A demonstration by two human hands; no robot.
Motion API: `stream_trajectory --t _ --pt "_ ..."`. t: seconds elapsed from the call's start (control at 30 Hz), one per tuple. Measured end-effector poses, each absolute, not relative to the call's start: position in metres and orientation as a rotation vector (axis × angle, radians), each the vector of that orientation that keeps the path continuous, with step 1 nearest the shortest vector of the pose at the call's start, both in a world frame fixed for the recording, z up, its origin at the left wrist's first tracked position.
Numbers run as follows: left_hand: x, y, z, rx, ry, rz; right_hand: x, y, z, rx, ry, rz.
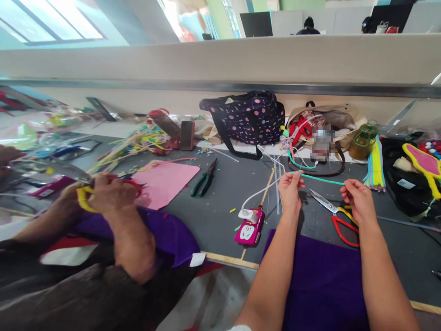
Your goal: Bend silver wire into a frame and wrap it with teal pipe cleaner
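A thin teal pipe cleaner (322, 179) stretches between my two hands above the dark grey table (220, 202). My left hand (290, 189) pinches its left end and my right hand (358, 198) pinches its right end. Its far part curls back toward a tangle of cords by the beige bag (336, 120). Scissors with red and yellow handles (336, 216) lie on the table just below and between my hands. A purple cloth (324, 280) lies under my forearms.
A co-worker's hands (103, 195) at the left hold a yellow strip over purple cloth. On the table lie a pink foam sheet (163, 183), green-handled pliers (205, 178), a pink phone (248, 228) on a white cable, a dotted dark bag (248, 120), a green bottle (363, 140) and bundled pipe cleaners (375, 165).
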State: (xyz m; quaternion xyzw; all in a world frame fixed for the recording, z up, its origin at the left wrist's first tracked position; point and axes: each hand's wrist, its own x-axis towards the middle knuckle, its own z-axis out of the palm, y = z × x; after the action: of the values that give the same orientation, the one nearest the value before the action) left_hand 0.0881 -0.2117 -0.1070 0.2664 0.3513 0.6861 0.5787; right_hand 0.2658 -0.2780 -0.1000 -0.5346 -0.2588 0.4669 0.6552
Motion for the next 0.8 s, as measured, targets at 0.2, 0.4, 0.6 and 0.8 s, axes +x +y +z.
stream_trajectory --t 0.2,0.4,0.6,0.8 --pt "0.089 -0.212 -0.106 0.576 0.807 1.618 0.265 -0.277 -0.101 -1.199 -0.525 1.035" --pt "0.089 -0.213 -0.106 0.564 0.771 1.58 0.272 -0.278 -0.099 -1.165 -0.563 1.09" --pt "0.086 -0.212 -0.105 0.529 0.792 1.568 0.274 -0.277 -0.101 -1.261 -0.659 1.064" --pt "0.087 -0.214 -0.106 0.55 0.864 1.58 0.267 -0.274 -0.103 -1.307 -0.609 0.945"
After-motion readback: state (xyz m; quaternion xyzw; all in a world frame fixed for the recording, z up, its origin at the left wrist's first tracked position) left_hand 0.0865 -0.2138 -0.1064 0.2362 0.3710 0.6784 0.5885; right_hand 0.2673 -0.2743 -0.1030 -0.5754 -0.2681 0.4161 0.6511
